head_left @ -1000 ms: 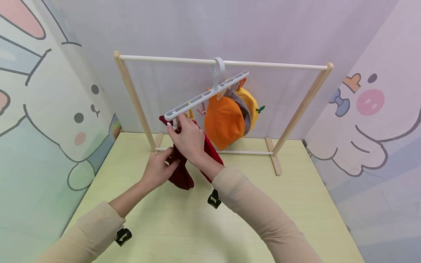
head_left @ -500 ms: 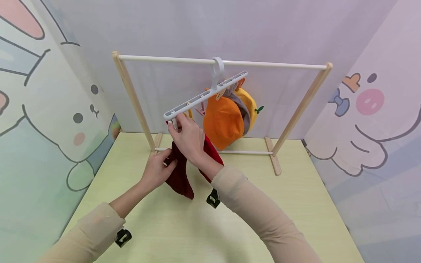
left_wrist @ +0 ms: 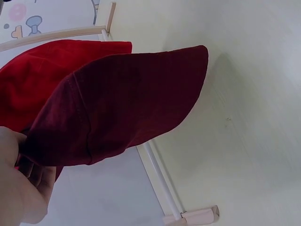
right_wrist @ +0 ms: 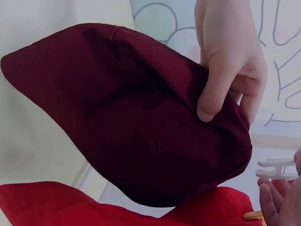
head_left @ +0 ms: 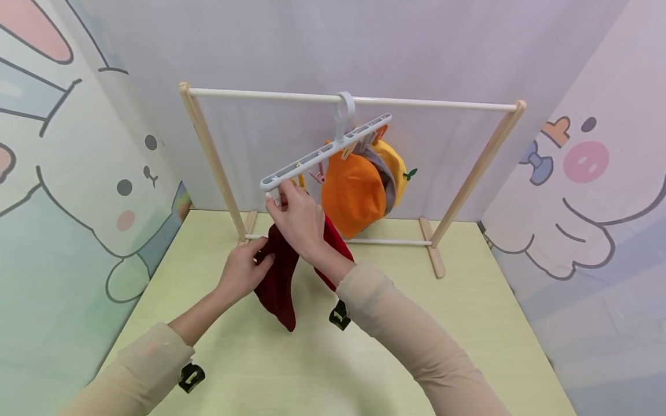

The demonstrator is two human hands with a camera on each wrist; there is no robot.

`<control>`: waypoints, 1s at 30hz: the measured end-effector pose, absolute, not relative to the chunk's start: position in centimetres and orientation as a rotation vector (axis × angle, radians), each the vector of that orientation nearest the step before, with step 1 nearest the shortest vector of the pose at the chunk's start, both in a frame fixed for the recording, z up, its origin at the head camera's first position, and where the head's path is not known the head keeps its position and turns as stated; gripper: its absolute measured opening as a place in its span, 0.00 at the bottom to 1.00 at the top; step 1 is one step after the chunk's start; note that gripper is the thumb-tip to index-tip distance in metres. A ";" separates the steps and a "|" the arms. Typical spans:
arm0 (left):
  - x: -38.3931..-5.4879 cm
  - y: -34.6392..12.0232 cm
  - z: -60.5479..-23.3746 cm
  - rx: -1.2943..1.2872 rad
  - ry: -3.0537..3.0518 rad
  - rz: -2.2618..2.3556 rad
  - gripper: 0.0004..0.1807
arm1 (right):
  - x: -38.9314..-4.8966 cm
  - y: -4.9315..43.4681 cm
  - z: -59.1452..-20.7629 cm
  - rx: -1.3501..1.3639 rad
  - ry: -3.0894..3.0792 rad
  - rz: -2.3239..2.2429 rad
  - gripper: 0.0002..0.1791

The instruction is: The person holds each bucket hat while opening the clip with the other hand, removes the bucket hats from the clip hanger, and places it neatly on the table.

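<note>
My left hand (head_left: pixel 243 268) pinches a dark maroon cap (left_wrist: pixel 141 99) by its edge, thumb on one side and fingers on the other. The cap dangles below the left end of a pale grey clip hanger (head_left: pixel 328 151). Right under that end, my right hand (head_left: pixel 302 219) pinches a white clothespin (right_wrist: pixel 277 173), whose jaws stand apart from the cap in the right wrist view. Just behind the maroon cap a red cap (left_wrist: pixel 42 75) hangs on the hanger, partly covered by my right hand in the head view.
The hanger hooks over a white rail (head_left: pixel 432 103) of a wooden-legged rack. An orange cap (head_left: pixel 354 193), a grey cap (head_left: pixel 385 173) and a yellow cap (head_left: pixel 398 164) hang on its farther half. Cartoon-printed curtains enclose the pale wooden table (head_left: pixel 416 346).
My left hand has drawn the maroon cap slightly down and left, so its lower tip hangs nearer the table. The cap's upper corner has left the clothespin. My right hand stays nearly still.
</note>
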State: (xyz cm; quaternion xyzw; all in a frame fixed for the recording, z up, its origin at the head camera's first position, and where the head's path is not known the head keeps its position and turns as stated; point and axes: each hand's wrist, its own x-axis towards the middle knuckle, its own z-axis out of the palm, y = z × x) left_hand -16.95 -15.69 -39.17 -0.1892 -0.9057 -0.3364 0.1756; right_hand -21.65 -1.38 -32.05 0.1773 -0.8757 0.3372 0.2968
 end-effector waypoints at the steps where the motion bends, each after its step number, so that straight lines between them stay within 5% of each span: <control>1: -16.9 -15.8 -39.2 -0.537 -2.567 -0.950 0.02 | -21.7 -1.3 -32.1 0.476 -2.330 0.894 0.10; 30: -16.9 -19.2 -38.0 -0.493 -2.601 -0.852 0.04 | -21.7 -0.7 -32.0 0.552 -2.377 0.853 0.13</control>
